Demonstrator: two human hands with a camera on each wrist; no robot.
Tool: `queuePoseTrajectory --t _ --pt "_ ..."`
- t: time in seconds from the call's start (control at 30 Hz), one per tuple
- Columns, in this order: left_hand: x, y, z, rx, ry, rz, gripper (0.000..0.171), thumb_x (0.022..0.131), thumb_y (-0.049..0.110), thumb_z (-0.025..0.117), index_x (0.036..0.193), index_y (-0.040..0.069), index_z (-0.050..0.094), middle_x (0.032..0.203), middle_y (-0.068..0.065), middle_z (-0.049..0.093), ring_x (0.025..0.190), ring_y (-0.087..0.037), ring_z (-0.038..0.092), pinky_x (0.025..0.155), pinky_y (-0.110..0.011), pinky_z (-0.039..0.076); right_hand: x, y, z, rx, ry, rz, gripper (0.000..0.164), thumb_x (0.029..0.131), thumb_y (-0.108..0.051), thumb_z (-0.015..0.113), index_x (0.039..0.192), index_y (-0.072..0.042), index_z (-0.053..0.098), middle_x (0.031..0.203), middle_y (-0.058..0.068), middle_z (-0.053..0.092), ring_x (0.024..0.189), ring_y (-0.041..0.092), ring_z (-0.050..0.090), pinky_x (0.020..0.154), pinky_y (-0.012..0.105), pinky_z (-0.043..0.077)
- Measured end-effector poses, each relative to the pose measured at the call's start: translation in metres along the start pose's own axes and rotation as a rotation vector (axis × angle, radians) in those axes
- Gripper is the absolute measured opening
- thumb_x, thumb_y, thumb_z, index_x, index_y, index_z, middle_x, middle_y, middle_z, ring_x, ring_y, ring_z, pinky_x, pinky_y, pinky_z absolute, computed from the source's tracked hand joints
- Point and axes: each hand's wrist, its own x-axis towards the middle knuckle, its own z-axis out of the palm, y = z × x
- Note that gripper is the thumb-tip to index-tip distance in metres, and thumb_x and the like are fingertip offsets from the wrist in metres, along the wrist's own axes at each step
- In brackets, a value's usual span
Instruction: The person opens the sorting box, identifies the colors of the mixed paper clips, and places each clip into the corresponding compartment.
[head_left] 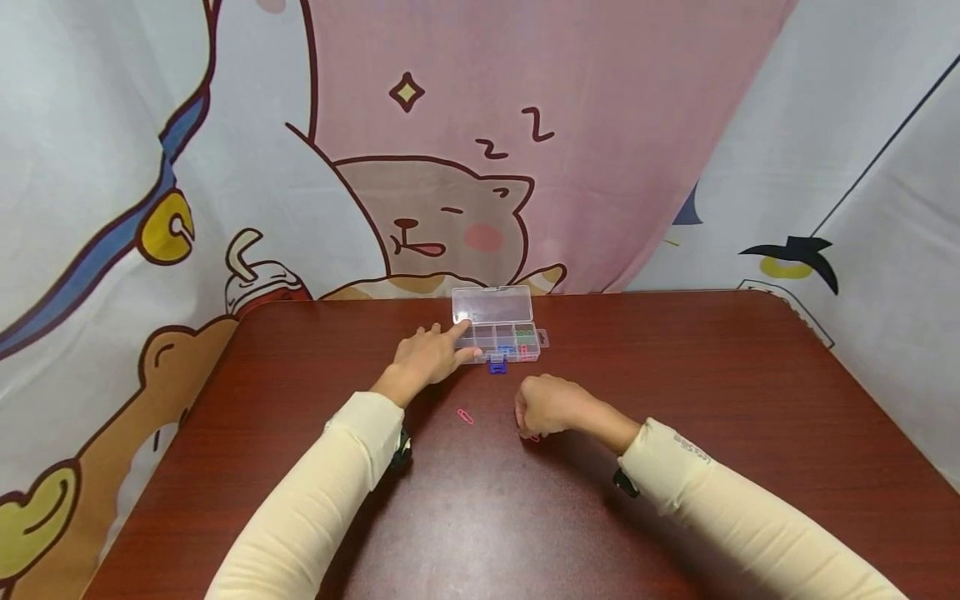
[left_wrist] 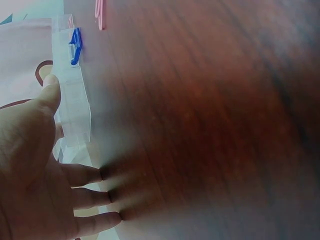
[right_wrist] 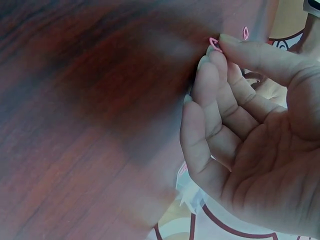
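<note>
A clear plastic compartment box (head_left: 486,337) with a blue latch (head_left: 498,365) stands with its lid (head_left: 492,305) raised. Several small green, blue and pink pieces lie in its right-hand compartments. My left hand (head_left: 427,353) rests at the box's left end, its thumb and index finger spread straight against it; the other fingertips (left_wrist: 117,217) reach down to the table. My right hand (head_left: 553,404), to the right and nearer me, pinches a pink paper clip (right_wrist: 215,44) between thumb and index finger, low over the table. Another pink paper clip (head_left: 465,416) lies between the hands.
The box stands toward the far edge of a dark red-brown wooden table (head_left: 675,367). Behind it hangs a cartoon-printed curtain (head_left: 450,217). A hang tab (head_left: 543,337) sticks out from the box's right end.
</note>
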Motion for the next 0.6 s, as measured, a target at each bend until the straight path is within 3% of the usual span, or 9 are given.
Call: queuePoseTrajectory --t 0.23,0.37,0.6 --pt "0.000 0.001 -0.002 -0.004 0.000 0.004 0.067 0.096 0.066 0.037 0.154 0.035 0.026 0.151 -0.022 0.039 0.136 -0.045 0.038 0.102 -0.060 0.038 0.006 0.004 -0.019 0.140 0.006 -0.013 0.016 0.077 0.001 0.065 0.068 -0.012 0.067 0.063 -0.003 0.066 0.058 0.013 0.064 0.053 0.023 0.048" --pt "0.000 0.001 -0.003 0.002 0.000 0.001 0.068 0.095 0.067 0.036 0.154 0.036 0.026 0.151 -0.021 0.039 0.136 -0.045 0.038 0.102 -0.060 0.039 0.011 0.010 -0.034 0.254 0.046 -0.020 0.012 0.079 0.000 0.065 0.072 -0.009 0.068 0.067 -0.001 0.067 0.059 0.013 0.062 0.053 0.023 0.049" --pt "0.000 0.000 -0.001 -0.005 0.003 0.003 0.067 0.096 0.066 0.038 0.154 0.036 0.026 0.151 -0.021 0.039 0.137 -0.045 0.038 0.102 -0.060 0.038 0.022 0.023 -0.053 0.468 0.127 0.020 0.007 0.086 -0.006 0.065 0.082 -0.003 0.070 0.073 0.005 0.070 0.060 0.014 0.060 0.061 0.034 0.054"
